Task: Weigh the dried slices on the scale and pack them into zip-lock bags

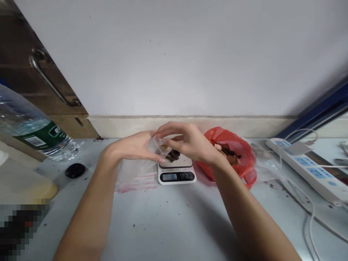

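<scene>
My left hand (pixel 138 146) is closed on a small clear zip bag (pixel 154 145), its mouth turned toward the right above the scale. My right hand (pixel 187 139) curls over the bag's mouth, fingers bent; what they pinch is partly hidden. Beneath both hands stands a white digital scale (pixel 177 177), its display reading about 10.5. Dark brown dried pieces (pixel 173 156) show at its pan, below my right fingers. Several flat clear bags with red seal lines (pixel 137 177) lie left of the scale. A red plastic bag (pixel 246 152) of dried brown pieces (pixel 231 155) sits open by my right forearm.
A large water bottle (pixel 40 127) leans in at left, near a black oval object (pixel 75 170). At right lie a white power strip (pixel 307 168) and cables (pixel 311 214). The wall (pixel 190 65) rises behind; dark crumbs dot the table (pixel 152 232).
</scene>
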`<state>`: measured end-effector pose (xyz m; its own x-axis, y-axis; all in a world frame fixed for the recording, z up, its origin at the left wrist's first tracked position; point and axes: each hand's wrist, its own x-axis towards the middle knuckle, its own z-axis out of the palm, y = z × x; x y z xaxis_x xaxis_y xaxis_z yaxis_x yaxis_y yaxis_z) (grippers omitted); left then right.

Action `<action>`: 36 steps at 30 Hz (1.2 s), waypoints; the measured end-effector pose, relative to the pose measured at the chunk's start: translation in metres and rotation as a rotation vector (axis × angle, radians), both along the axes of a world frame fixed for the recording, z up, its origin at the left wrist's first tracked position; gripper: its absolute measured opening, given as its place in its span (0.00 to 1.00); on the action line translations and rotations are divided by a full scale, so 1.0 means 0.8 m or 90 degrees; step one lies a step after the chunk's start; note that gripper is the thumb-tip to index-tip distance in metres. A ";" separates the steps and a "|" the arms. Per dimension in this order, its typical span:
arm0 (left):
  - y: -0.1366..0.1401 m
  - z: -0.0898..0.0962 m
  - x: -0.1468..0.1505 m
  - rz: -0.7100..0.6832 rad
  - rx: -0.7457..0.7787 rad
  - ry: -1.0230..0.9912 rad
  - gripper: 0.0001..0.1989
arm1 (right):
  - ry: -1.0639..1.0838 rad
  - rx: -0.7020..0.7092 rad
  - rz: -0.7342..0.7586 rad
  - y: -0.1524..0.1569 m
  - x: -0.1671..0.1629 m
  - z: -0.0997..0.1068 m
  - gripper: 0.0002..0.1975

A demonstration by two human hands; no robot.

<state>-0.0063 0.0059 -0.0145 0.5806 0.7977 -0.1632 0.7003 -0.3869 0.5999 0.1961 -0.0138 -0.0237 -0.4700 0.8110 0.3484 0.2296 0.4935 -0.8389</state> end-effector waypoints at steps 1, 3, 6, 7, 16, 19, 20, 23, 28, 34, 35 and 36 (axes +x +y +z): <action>-0.001 0.003 -0.004 0.017 0.008 0.012 0.41 | 0.007 0.003 -0.032 0.002 0.001 0.000 0.13; -0.002 0.008 -0.013 0.047 0.024 0.044 0.42 | -0.041 0.006 -0.134 0.006 0.005 -0.002 0.11; -0.003 0.013 -0.027 0.082 0.051 0.085 0.43 | -0.256 -0.049 -0.226 0.012 0.008 -0.012 0.15; -0.003 0.013 -0.030 0.090 0.061 0.096 0.44 | -0.328 -0.076 -0.224 0.014 0.007 -0.017 0.20; 0.001 0.008 -0.027 0.088 0.031 0.162 0.39 | -0.448 -0.085 -0.139 0.025 -0.009 -0.047 0.13; 0.000 0.006 -0.020 0.084 0.005 0.176 0.39 | -0.429 -0.096 -0.142 0.030 0.003 -0.042 0.09; -0.001 0.005 -0.017 0.079 0.004 0.180 0.39 | -0.422 -0.100 -0.139 0.030 0.009 -0.039 0.07; 0.000 -0.001 -0.008 0.061 -0.002 0.188 0.39 | -0.385 -0.102 -0.114 0.029 0.023 -0.026 0.05; 0.000 -0.009 0.007 0.033 0.000 0.149 0.41 | -0.282 -0.044 -0.040 0.016 0.025 -0.006 0.10; -0.001 -0.004 0.005 0.016 0.001 0.060 0.42 | -0.045 -0.015 -0.054 0.007 0.014 0.000 0.11; -0.001 -0.001 0.003 0.018 0.013 0.051 0.41 | -0.012 -0.005 -0.059 0.008 0.016 0.000 0.10; -0.002 0.002 0.000 0.017 0.024 0.042 0.42 | -0.003 0.011 -0.060 0.008 0.020 0.001 0.10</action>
